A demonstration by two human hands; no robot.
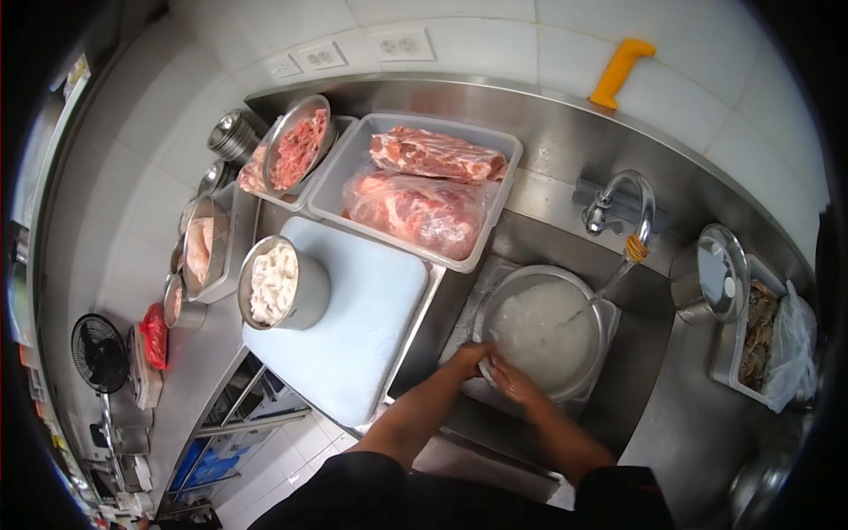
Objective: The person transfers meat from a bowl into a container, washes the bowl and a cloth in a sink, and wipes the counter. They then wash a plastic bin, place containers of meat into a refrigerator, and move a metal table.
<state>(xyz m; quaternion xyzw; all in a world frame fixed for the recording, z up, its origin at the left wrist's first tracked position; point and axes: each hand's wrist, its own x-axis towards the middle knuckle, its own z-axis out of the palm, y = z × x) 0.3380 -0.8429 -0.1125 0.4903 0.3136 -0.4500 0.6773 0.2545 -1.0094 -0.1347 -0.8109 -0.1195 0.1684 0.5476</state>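
Observation:
My left hand is at the near left rim of a large metal bowl in the sink. My right hand lies against it at the same rim, the two hands touching. Whatever is between them is too small to make out. Cloudy water fills the bowl, and a thin stream runs into it from the curved faucet. Left of the sink, a metal pot of whitish pieces stands on a pale blue cutting board.
Behind the board sits a plastic tub of raw meat, with a bowl of meat pieces beside it. Farther left is a colander. A metal pot and a tray with a plastic bag stand right of the sink.

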